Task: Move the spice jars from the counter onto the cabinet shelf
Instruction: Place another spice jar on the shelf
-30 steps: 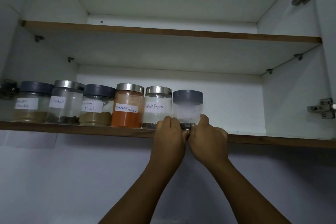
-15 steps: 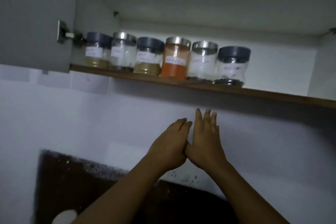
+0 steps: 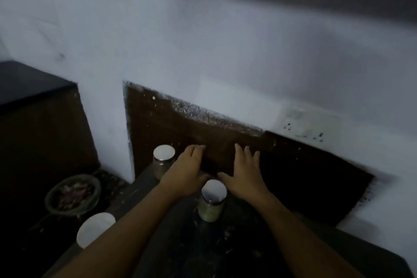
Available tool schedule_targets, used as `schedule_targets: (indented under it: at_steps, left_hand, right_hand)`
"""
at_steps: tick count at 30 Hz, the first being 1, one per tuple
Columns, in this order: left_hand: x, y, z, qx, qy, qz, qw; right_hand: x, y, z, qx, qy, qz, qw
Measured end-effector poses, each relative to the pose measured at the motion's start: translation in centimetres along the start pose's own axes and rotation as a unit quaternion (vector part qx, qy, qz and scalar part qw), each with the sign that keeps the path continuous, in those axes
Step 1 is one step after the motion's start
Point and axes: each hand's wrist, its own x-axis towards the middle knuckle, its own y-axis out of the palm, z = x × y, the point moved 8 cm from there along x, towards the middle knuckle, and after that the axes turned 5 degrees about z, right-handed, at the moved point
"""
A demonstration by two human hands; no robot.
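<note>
Now both hands empty, fingers spread: left hand [image 3: 187,171] at 10 o'clock of near jar [image 3: 212,201], right hand [image 3: 244,174] at 2. Far jar [image 3: 164,160] at 11, both on worktop [image 3: 248,253]. Close palms on glass sides below lid, lift straight.

1. Dim home kitchen, seen from above w/ a head-worn camera.
2. Dark stone counter [image 3: 237,253] w/ crumbs, against a white wall [image 3: 203,40].
3. Steel-lidded spice jars [image 3: 212,201] on it.
4. Bowl [image 3: 73,194] of what look like veg scraps at left.
</note>
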Motion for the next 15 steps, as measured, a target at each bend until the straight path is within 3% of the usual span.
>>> schedule_targets:
  at_steps: [8,15]
  left_hand:
    - [-0.5,10.6,8.1,-0.117,-0.073,0.098,0.986]
    - [-0.1,15.3,10.6,-0.154,-0.071,0.131,0.977]
  right_hand:
    - [2.4,10.8,-3.9,0.003,0.072,0.092,0.993]
    - [3.0,15.1,-4.8,0.077,0.048,0.127,0.988]
